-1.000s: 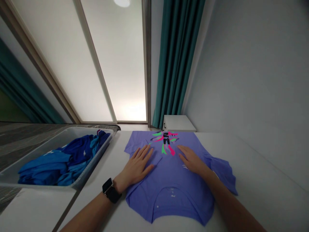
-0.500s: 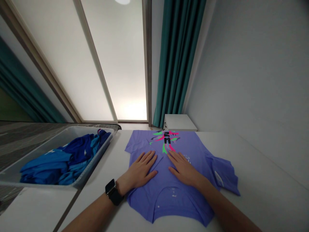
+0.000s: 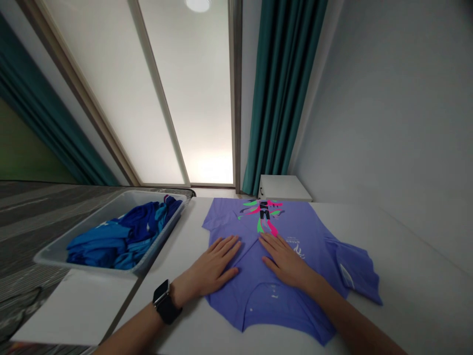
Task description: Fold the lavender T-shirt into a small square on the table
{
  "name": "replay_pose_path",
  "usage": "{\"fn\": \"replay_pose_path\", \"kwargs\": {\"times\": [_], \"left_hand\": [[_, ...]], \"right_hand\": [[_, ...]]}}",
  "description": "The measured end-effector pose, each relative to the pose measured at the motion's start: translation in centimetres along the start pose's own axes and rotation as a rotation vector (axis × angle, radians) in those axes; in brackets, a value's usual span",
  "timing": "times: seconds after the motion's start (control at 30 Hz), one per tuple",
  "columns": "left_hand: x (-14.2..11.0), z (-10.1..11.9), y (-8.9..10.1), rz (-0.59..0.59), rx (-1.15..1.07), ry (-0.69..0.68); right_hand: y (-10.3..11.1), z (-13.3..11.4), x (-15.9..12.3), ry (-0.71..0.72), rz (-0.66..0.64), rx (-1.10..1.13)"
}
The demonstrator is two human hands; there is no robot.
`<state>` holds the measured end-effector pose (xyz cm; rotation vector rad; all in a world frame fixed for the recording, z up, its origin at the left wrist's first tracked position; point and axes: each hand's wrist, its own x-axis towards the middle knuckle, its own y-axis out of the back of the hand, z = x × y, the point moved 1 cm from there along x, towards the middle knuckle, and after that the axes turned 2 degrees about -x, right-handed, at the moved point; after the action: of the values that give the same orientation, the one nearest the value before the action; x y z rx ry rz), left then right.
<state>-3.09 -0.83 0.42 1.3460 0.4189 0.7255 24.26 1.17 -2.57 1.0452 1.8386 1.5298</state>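
A purple T-shirt point(image 3: 295, 217) lies spread on the white table point(image 3: 173, 236), its neckline toward me and a pink, green and black print near the far end. My left hand point(image 3: 210, 266) rests palm down at the shirt's left side, fingers stretched out. Over the chest part, my right hand point(image 3: 284, 259) also lies flat with its fingers extended, close to a small white logo. The right sleeve sticks out to the side, slightly wrinkled. A dark smartwatch point(image 3: 165, 301) is on my left wrist.
At the left stands a pale plastic bin point(image 3: 138, 268) holding blue garments point(image 3: 107, 239). A low white cabinet point(image 3: 284, 187) is behind the table, below a teal curtain point(image 3: 283, 98). A grey wall point(image 3: 388, 108) runs along the right.
The view has turned slightly left, so everything appears shifted right. My left hand has slid a little left over the shirt; my right hand stays nearly in place on it.
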Motion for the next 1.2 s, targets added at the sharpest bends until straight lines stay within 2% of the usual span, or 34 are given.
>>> {"fn": "replay_pose_path", "kwargs": {"times": [0.17,0.27,0.37,0.47,0.57,0.87,1.2], "left_hand": [[-5.2,0.2,2.0,0.065,-0.007,0.06],[-7.3,1.2,3.1,0.08,-0.013,0.04],[-8.6,2.4,3.7,0.063,0.029,-0.014],[-9.1,3.1,3.8,0.027,0.08,-0.062],[-9.5,3.3,3.4,-0.001,0.11,-0.071],[-10.3,3.7,3.3,-0.006,0.061,-0.038],[-10.5,3.6,4.2,-0.045,-0.094,-0.07]], "right_hand": [[0.4,-0.7,0.2,0.076,0.05,0.009],[1.2,-2.9,0.5,0.186,0.073,0.047],[1.7,-5.6,0.8,0.3,0.037,0.061],[1.9,-7.7,1.4,0.359,-0.01,0.056],[1.6,-8.5,2.0,0.37,-0.022,0.067],[-0.3,-7.8,1.9,0.387,-0.031,0.115],[1.2,-9.0,1.7,0.336,-0.103,0.163]]}}
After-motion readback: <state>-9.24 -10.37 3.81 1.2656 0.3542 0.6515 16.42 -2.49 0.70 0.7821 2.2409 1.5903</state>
